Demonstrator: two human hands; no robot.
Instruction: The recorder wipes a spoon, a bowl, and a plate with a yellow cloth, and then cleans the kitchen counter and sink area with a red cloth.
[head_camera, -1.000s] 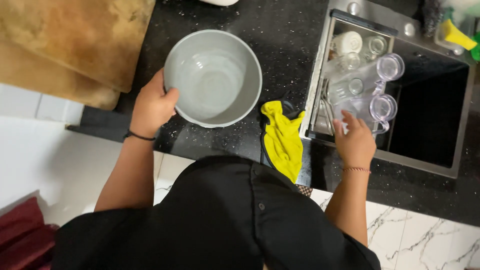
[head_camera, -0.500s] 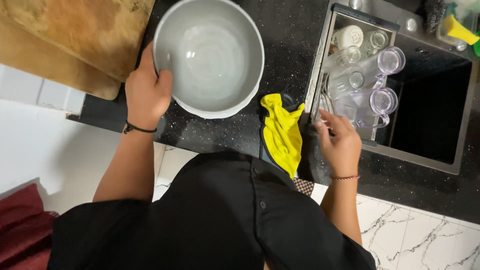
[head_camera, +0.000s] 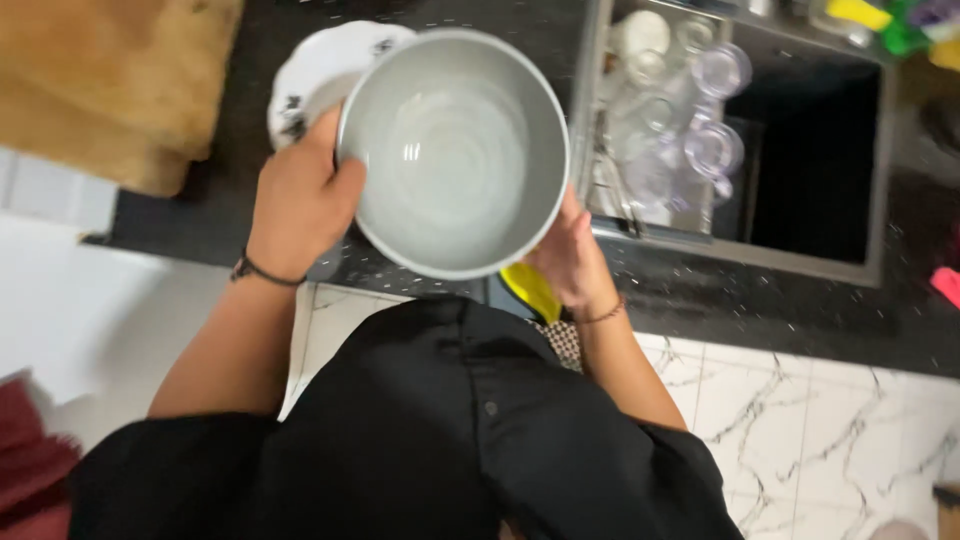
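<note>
Now grey bowl (head_camera: 455, 150) mouth-up, level, left hand (head_camera: 300, 205), right hand (head_camera: 567, 262) gripping rim.

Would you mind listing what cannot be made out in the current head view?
- Yellow cloth: mostly hidden by the grey bowl and right hand.
- White plate: partly covered by the bowl and left hand.
- Clear glassware in the sink rack: blurred, pieces uncountable.
- Wooden board: cut by the frame's top-left edge.

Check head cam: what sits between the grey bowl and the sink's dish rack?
Only bare black speckled countertop shows between the grey bowl and the dish rack in the head view.
</note>
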